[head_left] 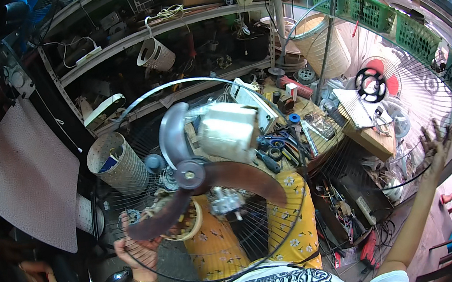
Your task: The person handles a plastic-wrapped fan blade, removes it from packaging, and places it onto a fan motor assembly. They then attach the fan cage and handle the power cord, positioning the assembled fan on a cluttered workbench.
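Observation:
My left hand (138, 254), with a gold-coloured band at the wrist, is closed on the rim of a round wire fan grille (291, 234) above my lap. Inside it sits a dark brown three-bladed fan blade (230, 177) with a round hub. A blurred, shiny pale box-shaped thing (229, 130) shows just beyond the hub. Far out to the right, my right hand (434, 145) holds a second wire grille (408, 82), fingers spread against its wires. A red disc (381, 74) shows through that grille.
A workbench (318, 155) bears pliers, screwdrivers and tape. A cardboard box (369, 137) stands to its right, above an open toolbox (358, 203). Left are a white perforated bin (118, 162) and a speckled panel (30, 176). Other people show at both lower edges.

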Motion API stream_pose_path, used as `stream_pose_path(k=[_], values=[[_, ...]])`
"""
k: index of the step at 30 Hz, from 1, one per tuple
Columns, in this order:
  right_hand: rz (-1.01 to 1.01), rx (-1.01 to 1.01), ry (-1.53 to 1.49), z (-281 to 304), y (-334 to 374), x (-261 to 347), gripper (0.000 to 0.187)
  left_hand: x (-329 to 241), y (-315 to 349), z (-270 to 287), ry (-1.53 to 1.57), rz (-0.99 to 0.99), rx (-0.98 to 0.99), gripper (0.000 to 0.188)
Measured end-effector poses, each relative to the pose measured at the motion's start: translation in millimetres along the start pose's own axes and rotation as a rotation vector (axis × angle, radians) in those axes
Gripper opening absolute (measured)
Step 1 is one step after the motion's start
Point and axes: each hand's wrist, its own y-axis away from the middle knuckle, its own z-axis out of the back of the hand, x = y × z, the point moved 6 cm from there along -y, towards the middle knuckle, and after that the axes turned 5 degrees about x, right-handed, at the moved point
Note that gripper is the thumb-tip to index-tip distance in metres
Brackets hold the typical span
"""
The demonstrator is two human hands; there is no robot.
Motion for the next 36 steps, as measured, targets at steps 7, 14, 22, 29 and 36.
stream_pose_path(k=[7,14,22,29,36], values=[[0.311,-0.111,0.087,-31.5,-6.2,67.0,0.049,89.5,-8.9,35.3,0.015,0.222,0.028,0.074],[0.577,0.028,0.180,-139.0,72.2,87.6,0.038,92.3,-13.1,42.2,0.021,0.285,0.078,0.074],[0.966,0.774,0.386,-215.7,190.6,55.8,0.029,82.4,-1.5,56.4,-0.220,0.235,-0.006,0.066],[1.111,1.377,0.363,-235.4,313.3,42.3,0.036,76.8,7.6,67.5,-0.231,0.218,-0.015,0.068],[0.856,1.689,0.169,-239.7,326.3,59.0,0.031,85.9,33.0,73.8,-0.256,0.212,0.018,0.077]])
